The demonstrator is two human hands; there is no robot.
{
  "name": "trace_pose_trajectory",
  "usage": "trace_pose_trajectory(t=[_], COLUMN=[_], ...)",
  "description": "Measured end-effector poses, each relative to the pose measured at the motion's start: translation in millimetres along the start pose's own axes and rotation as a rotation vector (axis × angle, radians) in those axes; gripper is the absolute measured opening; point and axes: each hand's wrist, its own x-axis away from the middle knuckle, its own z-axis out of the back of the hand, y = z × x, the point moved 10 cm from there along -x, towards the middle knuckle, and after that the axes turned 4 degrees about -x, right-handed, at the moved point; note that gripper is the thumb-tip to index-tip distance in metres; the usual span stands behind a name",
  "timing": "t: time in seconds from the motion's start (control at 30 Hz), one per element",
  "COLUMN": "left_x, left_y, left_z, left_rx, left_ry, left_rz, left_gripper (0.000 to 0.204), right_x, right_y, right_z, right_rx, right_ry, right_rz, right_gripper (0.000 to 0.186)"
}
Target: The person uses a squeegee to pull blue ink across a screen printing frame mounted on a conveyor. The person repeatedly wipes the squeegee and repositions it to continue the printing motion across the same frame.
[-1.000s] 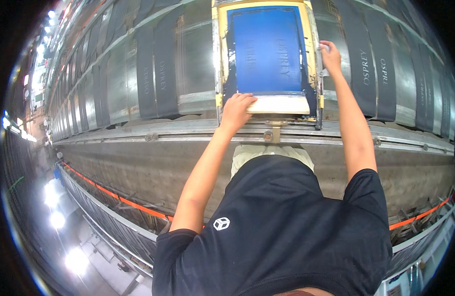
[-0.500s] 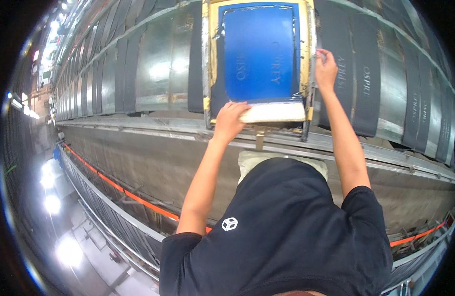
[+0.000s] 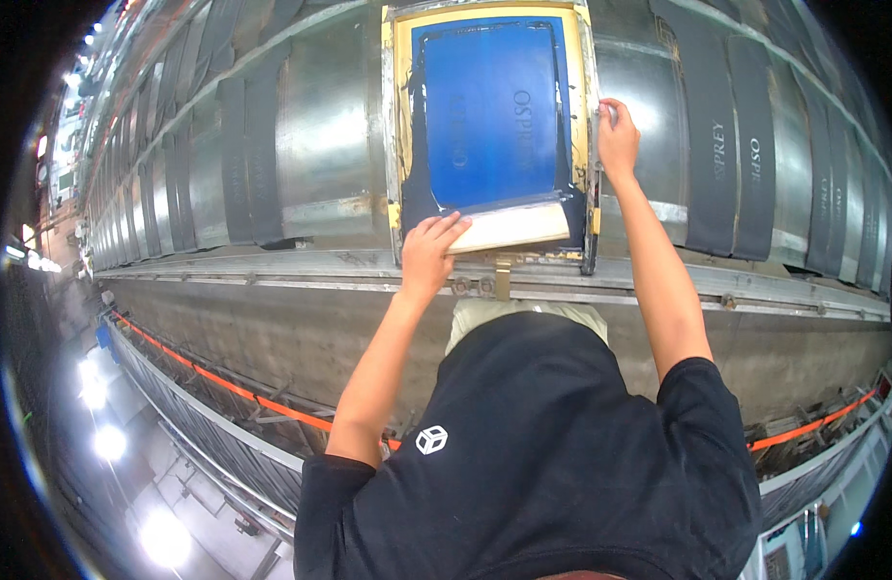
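A screen-printing frame (image 3: 589,58) with a blue mesh middle (image 3: 489,126) lies across the long metal table in front of me. Dark ink rings the mesh and smears the yellow border. Along the near end of the mesh rests a squeegee (image 3: 518,225) with a pale handle, slightly tilted. My left hand (image 3: 429,253) is closed over its left end; the fingers lie on top and the thumb is hidden. At the frame's right side my right hand (image 3: 618,143) has its fingers bent against the edge, gripping it.
Dark printed fabric pieces (image 3: 709,155) lie in rows on the shiny metal table (image 3: 335,145). A metal rail (image 3: 349,266) runs along its near edge. Behind me pass an orange strip (image 3: 235,389) and a grey railing (image 3: 223,430).
The screen-printing frame has shifted left along the table, and both hands have gone with it. Bare metal now shows at its right, where dark fabric was. The squeegee stays at the near end.
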Motion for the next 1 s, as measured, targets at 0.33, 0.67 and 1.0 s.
trace_pose_trajectory(t=[0.33, 0.67, 1.0], left_x=[44.1, -136.7, -315.8], left_y=[-5.9, -62.4, -115.9], left_z=[-2.8, 6.1, 36.8], left_rx=[-0.063, -0.130, -0.076], left_ry=[-0.033, 0.170, -0.127], left_rz=[-0.098, -0.139, 0.045], left_gripper=[0.069, 0.064, 0.039], right_x=[-3.1, -3.7, -80.5], right_y=[2.0, -16.0, -168.2], right_z=[-4.3, 1.7, -100.4], right_rx=[0.078, 0.430, 0.723], right_ry=[0.039, -0.091, -0.425], right_rz=[0.038, 0.077, 0.659], right_gripper=[0.026, 0.029, 0.044])
